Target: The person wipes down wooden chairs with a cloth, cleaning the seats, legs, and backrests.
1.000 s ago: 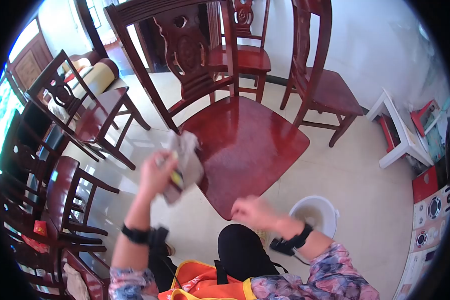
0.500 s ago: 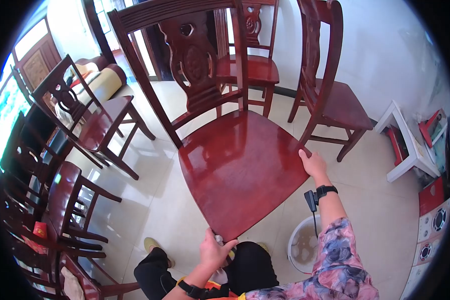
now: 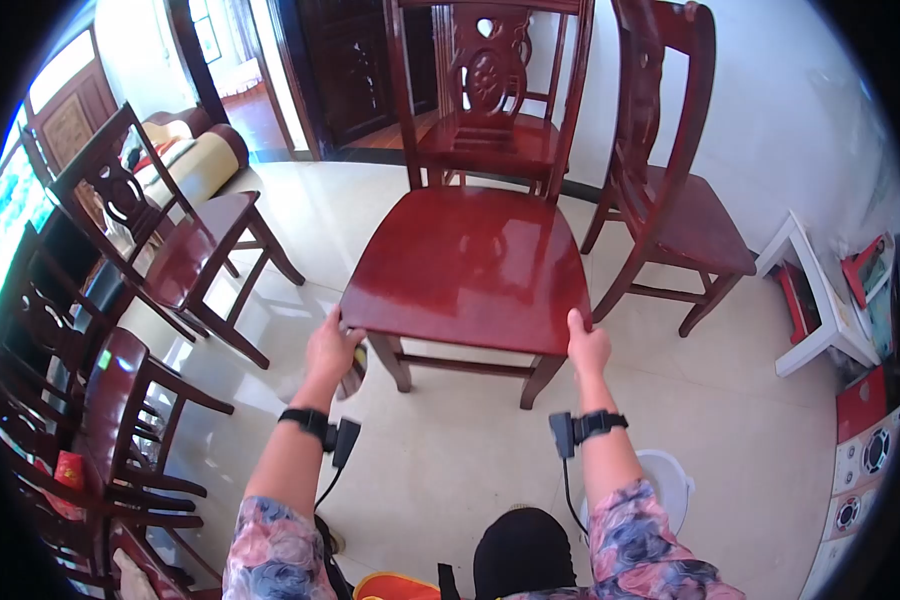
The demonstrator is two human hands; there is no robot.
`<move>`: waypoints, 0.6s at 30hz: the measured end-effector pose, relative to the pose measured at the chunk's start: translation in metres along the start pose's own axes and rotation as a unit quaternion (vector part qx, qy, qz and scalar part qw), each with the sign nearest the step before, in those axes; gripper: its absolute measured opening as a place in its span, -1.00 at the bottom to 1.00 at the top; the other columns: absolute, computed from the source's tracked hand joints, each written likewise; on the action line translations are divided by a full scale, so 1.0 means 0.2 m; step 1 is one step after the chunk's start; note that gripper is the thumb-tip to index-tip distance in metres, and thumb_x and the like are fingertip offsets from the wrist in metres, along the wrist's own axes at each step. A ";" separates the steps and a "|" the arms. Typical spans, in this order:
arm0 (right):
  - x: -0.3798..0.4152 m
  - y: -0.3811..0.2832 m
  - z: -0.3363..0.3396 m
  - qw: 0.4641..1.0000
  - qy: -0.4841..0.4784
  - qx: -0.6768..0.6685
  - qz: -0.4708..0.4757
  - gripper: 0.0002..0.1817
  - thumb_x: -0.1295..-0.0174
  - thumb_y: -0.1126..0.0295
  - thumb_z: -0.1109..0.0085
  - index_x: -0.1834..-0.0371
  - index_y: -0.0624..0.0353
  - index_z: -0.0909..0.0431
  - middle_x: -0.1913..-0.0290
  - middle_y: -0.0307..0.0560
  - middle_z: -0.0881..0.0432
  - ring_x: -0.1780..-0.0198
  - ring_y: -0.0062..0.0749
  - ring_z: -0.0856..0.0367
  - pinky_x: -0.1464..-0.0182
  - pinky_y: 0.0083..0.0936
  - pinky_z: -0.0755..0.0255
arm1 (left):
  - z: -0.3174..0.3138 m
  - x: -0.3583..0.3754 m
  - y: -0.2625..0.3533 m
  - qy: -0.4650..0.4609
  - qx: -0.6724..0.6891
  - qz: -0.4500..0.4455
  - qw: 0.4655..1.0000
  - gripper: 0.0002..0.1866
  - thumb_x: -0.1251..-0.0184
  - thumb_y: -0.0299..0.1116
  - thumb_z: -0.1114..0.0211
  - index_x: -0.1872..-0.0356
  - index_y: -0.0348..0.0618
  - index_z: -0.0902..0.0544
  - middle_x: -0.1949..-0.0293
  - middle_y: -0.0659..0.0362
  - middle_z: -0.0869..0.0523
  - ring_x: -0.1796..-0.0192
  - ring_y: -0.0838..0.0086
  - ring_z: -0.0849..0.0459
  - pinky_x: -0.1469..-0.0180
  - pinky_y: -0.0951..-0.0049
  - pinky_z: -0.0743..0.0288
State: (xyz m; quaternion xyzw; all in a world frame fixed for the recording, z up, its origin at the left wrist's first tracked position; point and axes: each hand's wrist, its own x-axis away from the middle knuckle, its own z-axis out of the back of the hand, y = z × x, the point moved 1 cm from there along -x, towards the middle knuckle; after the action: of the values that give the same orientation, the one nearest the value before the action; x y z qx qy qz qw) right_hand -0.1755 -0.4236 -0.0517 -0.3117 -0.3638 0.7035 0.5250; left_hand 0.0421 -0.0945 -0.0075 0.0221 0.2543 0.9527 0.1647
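A dark red wooden chair [image 3: 475, 265] with a carved back stands upright in front of me, its seat front toward me. My left hand [image 3: 330, 350] grips the left front corner of the seat, with something striped and partly hidden just beside it. At the right front corner my right hand [image 3: 588, 348] holds the seat edge, thumb on top. The undersides of both grips are hidden.
Another chair [image 3: 700, 225] stands at the right by the wall, and one is behind the held chair. More chairs [image 3: 195, 250] line the left. A white bucket [image 3: 670, 485] sits near my right forearm. A white stand [image 3: 820, 300] is at the far right.
The chair has turned to face me squarely and sits farther forward, its front legs now visible. My left hand has moved forward and left with its corner; my right hand has shifted slightly left and nearer.
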 end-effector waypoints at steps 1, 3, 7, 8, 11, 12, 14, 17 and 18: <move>-0.06 -0.03 -0.04 1.000 0.000 0.003 0.000 -0.27 -0.07 -0.18 -0.16 0.41 0.53 -0.55 0.39 0.38 -0.60 0.23 0.21 -0.60 0.11 -0.15 -0.43 | -0.02 -0.08 0.03 -0.002 0.001 0.001 1.000 -0.31 -0.05 -0.13 -0.34 -0.25 -0.04 -0.35 0.10 -0.09 -0.65 0.02 0.02 -0.59 0.01 0.14 -0.44; -0.20 -0.07 -0.11 1.000 0.008 -0.005 -0.003 -0.27 -0.07 -0.17 -0.16 0.40 0.55 -0.54 0.33 0.39 -0.60 0.19 0.18 -0.59 0.09 -0.18 -0.42 | -0.08 -0.23 0.08 0.028 0.018 0.007 0.999 -0.33 -0.05 -0.12 -0.34 -0.23 -0.04 -0.37 0.08 -0.08 -0.64 0.00 0.04 -0.59 -0.01 0.15 -0.45; -0.37 -0.09 -0.26 0.999 0.031 0.001 -0.034 -0.31 -0.09 -0.08 -0.23 0.31 0.57 -0.51 0.32 0.24 -0.61 0.32 -0.09 -0.61 0.23 -0.29 -0.46 | -0.14 -0.49 0.09 0.018 0.052 0.021 0.998 -0.29 -0.03 -0.12 -0.37 -0.25 -0.02 -0.36 0.07 -0.07 -0.64 0.00 0.06 -0.60 -0.03 0.17 -0.46; -0.34 -0.09 -0.26 0.998 0.033 -0.042 -0.045 -0.30 -0.09 -0.09 -0.21 0.29 0.57 -0.51 0.25 0.31 -0.60 0.20 -0.01 -0.59 0.12 -0.27 -0.42 | -0.12 -0.50 0.08 0.011 0.053 0.020 0.998 -0.28 -0.01 -0.12 -0.38 -0.26 -0.01 -0.35 0.07 -0.07 -0.64 0.00 0.06 -0.60 -0.04 0.17 -0.46; -0.36 -0.05 -0.27 0.992 0.035 -0.102 -0.067 -0.32 -0.09 -0.08 -0.20 0.27 0.55 -0.51 0.22 0.33 -0.59 0.12 0.04 -0.58 0.02 -0.25 -0.39 | -0.12 -0.46 0.08 0.001 0.092 0.026 0.995 -0.21 0.04 -0.11 -0.43 -0.29 0.00 -0.33 0.03 -0.09 -0.63 -0.04 0.07 -0.59 -0.10 0.21 -0.43; -0.39 -0.03 -0.28 0.994 0.019 -0.091 -0.060 -0.33 -0.10 -0.09 -0.20 0.28 0.52 -0.52 0.22 0.30 -0.60 0.14 0.03 -0.57 0.07 -0.26 -0.41 | -0.15 -0.44 0.06 0.025 0.114 0.028 0.993 -0.19 0.05 -0.09 -0.43 -0.28 -0.06 -0.33 0.02 -0.12 -0.61 -0.05 0.06 -0.58 -0.11 0.23 -0.43; -0.31 -0.13 -0.19 0.984 -0.091 -0.111 -0.110 -0.30 -0.11 -0.14 -0.16 0.19 0.48 -0.50 0.19 0.25 -0.61 0.14 -0.02 -0.58 0.24 -0.30 -0.47 | -0.21 -0.35 0.00 0.045 0.175 0.040 0.983 -0.14 0.07 -0.04 -0.45 -0.26 -0.25 -0.32 -0.01 -0.21 -0.58 -0.09 0.05 -0.55 -0.15 0.25 -0.40; -0.39 -0.03 -0.13 0.991 -0.131 -0.019 -0.025 -0.27 -0.12 -0.08 -0.17 -0.04 0.46 -0.35 0.23 0.13 -0.62 0.12 -0.16 -0.58 0.29 -0.38 -0.50 | -0.17 -0.04 -0.12 -0.006 0.433 0.108 0.895 -0.32 -0.05 -0.13 -0.41 -0.16 -0.28 -0.41 0.12 0.02 -0.63 0.10 0.34 -0.60 0.06 0.41 -0.48; -0.37 -0.03 -0.06 0.993 -0.093 0.002 0.066 -0.28 -0.11 -0.05 -0.19 -0.05 0.45 -0.34 0.23 0.12 -0.62 0.12 -0.16 -0.58 0.27 -0.39 -0.50 | -0.06 0.13 -0.10 -0.033 0.530 0.122 0.839 -0.48 -0.17 -0.22 -0.35 -0.10 -0.26 -0.45 0.16 0.14 -0.60 0.14 0.48 -0.56 0.14 0.48 -0.48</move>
State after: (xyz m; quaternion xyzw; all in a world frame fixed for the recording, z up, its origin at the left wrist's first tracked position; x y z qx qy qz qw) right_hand -0.1447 -0.4913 -0.0485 -0.2673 -0.3882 0.7633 0.4419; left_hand 0.0218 -0.0748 -0.0299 0.1687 0.7096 0.6839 0.0183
